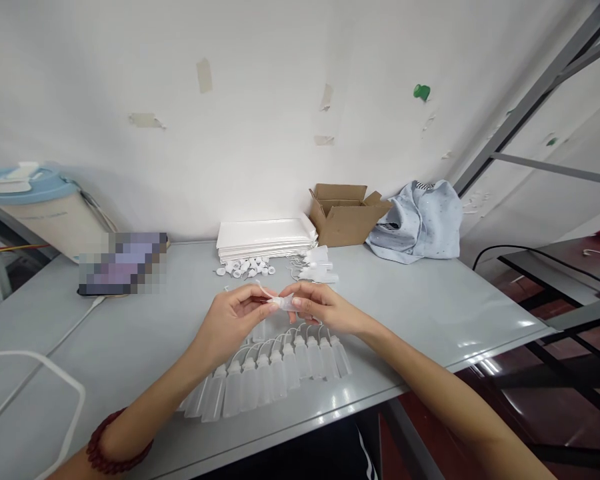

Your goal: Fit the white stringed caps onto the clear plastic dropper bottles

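Between both hands, above the table's middle, is a small translucent plastic bottle (287, 303) with a white cap and a thin strap at its left end. My left hand (230, 319) pinches the white cap end between thumb and fingertips. My right hand (327, 308) is closed around the bottle's body, which its fingers partly hide. Just below the hands lies a row of several similar capped bottles (263, 380), side by side with curved straps. Beyond the hands lie a pile of loose white caps (250, 268) and several bottles (320, 273) beside it.
A stack of white flat packages (265, 239) and an open cardboard box (347, 225) stand against the wall, with a light blue cloth (430, 223) to their right. At left are a phone (125, 263) on a white cable and a large blue-lidded container (45, 207).
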{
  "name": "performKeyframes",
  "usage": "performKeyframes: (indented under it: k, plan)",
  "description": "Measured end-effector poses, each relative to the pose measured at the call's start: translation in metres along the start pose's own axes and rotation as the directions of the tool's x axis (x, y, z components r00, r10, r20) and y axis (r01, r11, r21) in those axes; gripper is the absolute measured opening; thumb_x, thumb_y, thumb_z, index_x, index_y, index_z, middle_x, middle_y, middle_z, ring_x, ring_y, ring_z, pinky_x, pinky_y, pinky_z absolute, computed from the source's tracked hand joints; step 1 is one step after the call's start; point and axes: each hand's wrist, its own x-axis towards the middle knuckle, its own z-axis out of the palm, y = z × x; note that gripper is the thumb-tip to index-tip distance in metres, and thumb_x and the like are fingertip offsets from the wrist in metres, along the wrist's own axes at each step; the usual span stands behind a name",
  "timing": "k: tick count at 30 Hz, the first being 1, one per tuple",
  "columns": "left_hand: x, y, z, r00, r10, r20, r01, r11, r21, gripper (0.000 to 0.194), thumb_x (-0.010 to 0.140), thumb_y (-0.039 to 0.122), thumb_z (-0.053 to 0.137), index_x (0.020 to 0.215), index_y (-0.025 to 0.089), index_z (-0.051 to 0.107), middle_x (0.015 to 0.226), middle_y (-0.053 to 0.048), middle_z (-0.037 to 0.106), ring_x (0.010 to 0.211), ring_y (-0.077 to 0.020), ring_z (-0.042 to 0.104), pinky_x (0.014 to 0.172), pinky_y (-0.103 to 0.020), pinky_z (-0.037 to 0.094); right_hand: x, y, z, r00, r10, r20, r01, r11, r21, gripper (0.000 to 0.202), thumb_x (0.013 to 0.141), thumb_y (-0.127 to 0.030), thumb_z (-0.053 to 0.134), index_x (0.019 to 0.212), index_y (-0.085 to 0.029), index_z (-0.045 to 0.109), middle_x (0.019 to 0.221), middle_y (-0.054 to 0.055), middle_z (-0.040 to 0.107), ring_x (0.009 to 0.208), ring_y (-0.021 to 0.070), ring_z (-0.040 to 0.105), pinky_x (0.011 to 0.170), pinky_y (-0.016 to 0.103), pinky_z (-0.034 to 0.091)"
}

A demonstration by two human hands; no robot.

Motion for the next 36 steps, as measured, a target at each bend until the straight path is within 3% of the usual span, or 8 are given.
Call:
performKeyframes:
  k: [11, 16, 20, 22, 25, 28, 30, 36]
  plan:
    - [-0.002, -0.004, 0.003, 0.981, 0.185, -0.052, -0.183, 0.982, 0.052, 0.007, 0.075, 0.027, 0.068, 0.076, 0.022, 0.073, 0.087, -0.003, 0.068, 0.087, -0.0179, 0.062, 0.075, -0.027, 0.052, 0.0, -0.002, 0.005, 0.992, 0.125, 0.017, -0.124, 0.949, 0.289, 0.027, 0.089, -0.047, 0.05, 0.099, -0.022, 0.044, 0.063, -0.006, 0.048, 0.049, 0.0059, 0.032, 0.047, 0.019, 0.024]
    - [-0.001, 0.0, 0.002, 0.993, 0.095, -0.064, -0.092, 0.995, 0.048, 0.015, 0.077, 0.034, 0.066, 0.071, 0.021, 0.071, 0.08, -0.001, 0.069, 0.08, -0.0157, 0.062, 0.071, -0.024, 0.05, -0.001, -0.006, 0.007, 0.995, 0.096, 0.013, -0.096, 0.961, 0.261, 0.028, 0.088, -0.048, 0.05, 0.099, -0.023, 0.043, 0.061, -0.006, 0.047, 0.048, 0.0059, 0.029, 0.047, 0.02, 0.023]
    - [-0.001, 0.001, -0.001, 0.994, -0.092, 0.052, 0.086, 0.991, 0.104, 0.028, 0.081, 0.043, 0.06, 0.069, 0.019, 0.067, 0.063, 0.001, 0.065, 0.061, -0.0141, 0.061, 0.06, -0.024, 0.049, -0.003, -0.01, 0.008, 0.994, 0.109, 0.007, -0.108, 0.97, 0.217, 0.027, 0.089, -0.048, 0.048, 0.1, -0.024, 0.043, 0.061, -0.007, 0.046, 0.048, 0.0058, 0.028, 0.046, 0.019, 0.021]
    - [-0.002, 0.0, -0.001, 0.99, -0.108, 0.089, 0.092, 0.982, 0.163, 0.031, 0.084, 0.044, 0.056, 0.068, 0.019, 0.066, 0.062, 0.0, 0.065, 0.059, -0.0143, 0.061, 0.055, -0.023, 0.048, -0.003, -0.011, 0.007, 0.991, 0.133, -0.01, -0.129, 0.971, 0.202, 0.027, 0.088, -0.048, 0.049, 0.099, -0.024, 0.043, 0.059, -0.007, 0.043, 0.047, 0.006, 0.029, 0.046, 0.019, 0.02]
    - [-0.003, -0.006, 0.0, 0.994, 0.076, 0.084, -0.096, 0.959, 0.266, 0.023, 0.086, 0.039, 0.055, 0.078, 0.019, 0.065, 0.072, -0.001, 0.065, 0.066, -0.0148, 0.062, 0.056, -0.023, 0.049, -0.003, -0.01, 0.006, 0.988, 0.155, -0.021, -0.147, 0.969, 0.198, 0.027, 0.088, -0.048, 0.049, 0.099, -0.024, 0.042, 0.057, -0.008, 0.041, 0.046, 0.0059, 0.028, 0.045, 0.019, 0.018]
    - [-0.004, -0.013, 0.001, 0.942, 0.324, 0.083, -0.332, 0.88, 0.339, 0.014, 0.086, 0.03, 0.054, 0.087, 0.019, 0.063, 0.083, -0.002, 0.065, 0.07, -0.0138, 0.061, 0.065, -0.024, 0.051, -0.002, -0.007, 0.005, 0.987, 0.16, -0.019, -0.154, 0.969, 0.195, 0.028, 0.088, -0.049, 0.049, 0.099, -0.024, 0.042, 0.058, -0.008, 0.043, 0.046, 0.0055, 0.024, 0.045, 0.019, 0.018]
    - [-0.005, -0.015, 0.001, 0.923, 0.376, 0.086, -0.381, 0.854, 0.353, 0.013, 0.087, 0.028, 0.053, 0.09, 0.019, 0.063, 0.084, -0.002, 0.065, 0.071, -0.0138, 0.061, 0.068, -0.025, 0.051, -0.001, -0.006, 0.005, 0.985, 0.169, -0.02, -0.162, 0.967, 0.196, 0.028, 0.088, -0.05, 0.048, 0.099, -0.024, 0.042, 0.059, -0.008, 0.043, 0.046, 0.0055, 0.023, 0.045, 0.019, 0.019]
    - [-0.005, -0.005, 0.002, 0.99, 0.13, 0.048, -0.138, 0.927, 0.349, 0.023, 0.088, 0.039, 0.051, 0.083, 0.021, 0.064, 0.08, -0.001, 0.065, 0.068, -0.0147, 0.059, 0.056, -0.021, 0.048, -0.002, -0.008, 0.005, 0.99, 0.142, -0.021, -0.135, 0.974, 0.182, 0.025, 0.09, -0.048, 0.046, 0.099, -0.024, 0.041, 0.058, -0.008, 0.041, 0.047, 0.0062, 0.024, 0.045, 0.019, 0.018]
